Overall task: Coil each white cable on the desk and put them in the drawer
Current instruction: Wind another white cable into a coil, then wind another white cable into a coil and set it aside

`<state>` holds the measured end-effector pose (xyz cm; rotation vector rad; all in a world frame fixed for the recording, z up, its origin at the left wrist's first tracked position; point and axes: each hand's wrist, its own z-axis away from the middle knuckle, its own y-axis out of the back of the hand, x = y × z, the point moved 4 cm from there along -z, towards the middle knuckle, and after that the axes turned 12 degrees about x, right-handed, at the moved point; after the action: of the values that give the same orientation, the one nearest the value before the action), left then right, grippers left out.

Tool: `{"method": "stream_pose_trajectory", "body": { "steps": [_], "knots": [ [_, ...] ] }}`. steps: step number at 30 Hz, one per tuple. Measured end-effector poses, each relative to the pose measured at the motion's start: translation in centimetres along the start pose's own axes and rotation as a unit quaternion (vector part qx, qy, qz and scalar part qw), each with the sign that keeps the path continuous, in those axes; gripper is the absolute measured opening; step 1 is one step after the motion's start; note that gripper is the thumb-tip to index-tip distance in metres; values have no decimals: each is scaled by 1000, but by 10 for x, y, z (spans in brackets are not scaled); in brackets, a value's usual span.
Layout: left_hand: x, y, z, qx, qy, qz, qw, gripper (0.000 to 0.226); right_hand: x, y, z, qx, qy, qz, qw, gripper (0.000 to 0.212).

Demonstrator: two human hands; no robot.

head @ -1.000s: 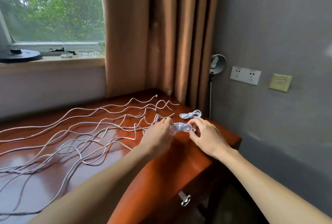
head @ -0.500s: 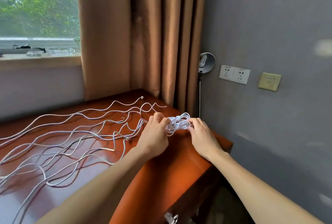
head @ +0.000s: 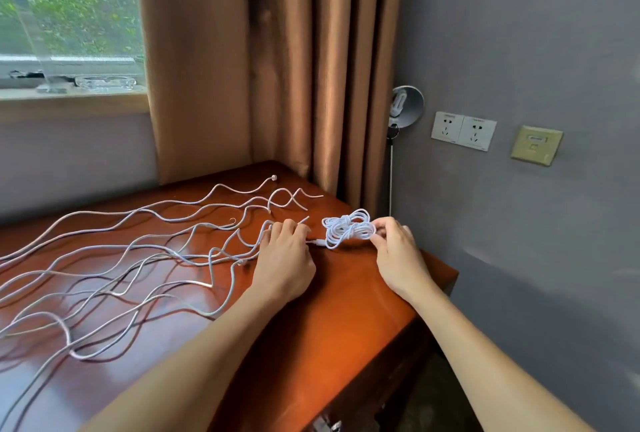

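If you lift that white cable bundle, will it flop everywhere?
Probably it keeps bunched: the cable bundle looks wrapped round its middle. Its loops would likely sag, being thin. It seems light; the right hand pinches it with fingertips.

Only the person's two arms show, both bare. L hand [head: 284, 265] is uncovered, its back smooth w/ low knuckle bumps and faint tendon lines running twd the wrist. R hand [head: 398, 258] is uncovered too, knuckles rounded, the wrist behind it narrow. Behind each hand, L forearm [head: 194, 362] and R forearm [head: 485, 348] run unclothed to the btm edge of the view, surface plain and even, each looking much wider near the camera than at the wrist, a wide-lens effect. Fingers on both hands are slim; nails are too small and blurred to make out.
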<state>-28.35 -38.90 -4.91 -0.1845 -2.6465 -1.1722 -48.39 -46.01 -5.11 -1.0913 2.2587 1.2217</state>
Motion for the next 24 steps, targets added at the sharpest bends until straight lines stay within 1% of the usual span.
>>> {"method": "stream_pose_trajectory", "body": {
  "steps": [3,7,12,15,20,22,24],
  "knots": [
    [-1,1,-1,4,11,1,1000,26,-1,0,0,-6,10,29,999,21],
    [-1,4,0,26,21,-17,999,17,-4,2,0,6,26,52,998,27],
    [1,6,2,36,14,-34,999,17,-7,4,2,-5,16,59,998,36],
    [2,7,2,46,1,-26,999,16,-7,1,3,-13,34,83,996,42],
    [8,14,3,80,-45,-17,996,13,-5,5,1,17,10,44,999,45],
    [9,18,5,87,-45,-6,995,13,-7,6,3,18,20,46,999,45],
    [12,24,9,102,-42,-3,994,10,-11,7,6,22,47,66,997,45]
  ]
}}
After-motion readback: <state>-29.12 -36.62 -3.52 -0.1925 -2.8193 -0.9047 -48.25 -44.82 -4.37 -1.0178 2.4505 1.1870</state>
